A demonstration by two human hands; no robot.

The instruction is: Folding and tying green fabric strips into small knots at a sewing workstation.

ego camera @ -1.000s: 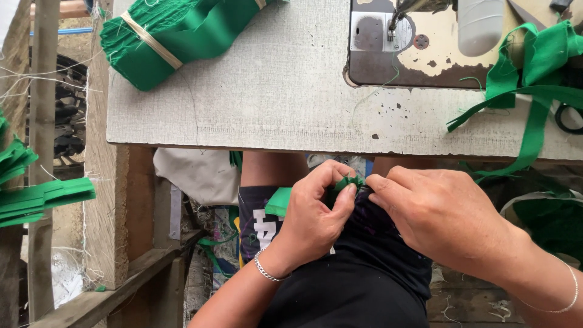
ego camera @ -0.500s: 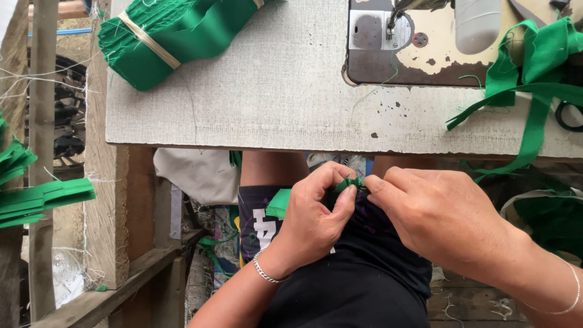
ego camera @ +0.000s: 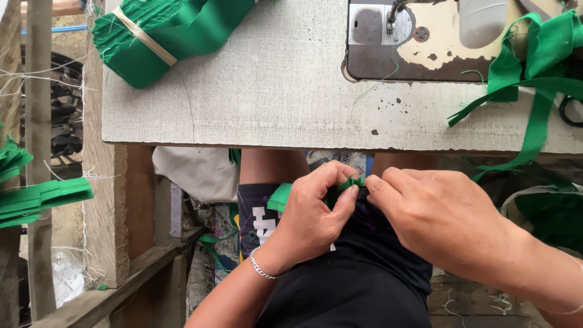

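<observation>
We note our left hand (ego camera: pixel 310 212) and right hand (ego camera: pixel 437 218) drawn together in our lap below the table edge (ego camera: pixel 243 136), fingertips of both pinched on a small green fabric piece (ego camera: pixel 347 184), apparently to fold it close.

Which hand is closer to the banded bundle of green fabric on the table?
Left. The left hand works below the table edge, down-right of the bundle; the right hand sits farther right, both pinching a small green fabric piece.
</observation>
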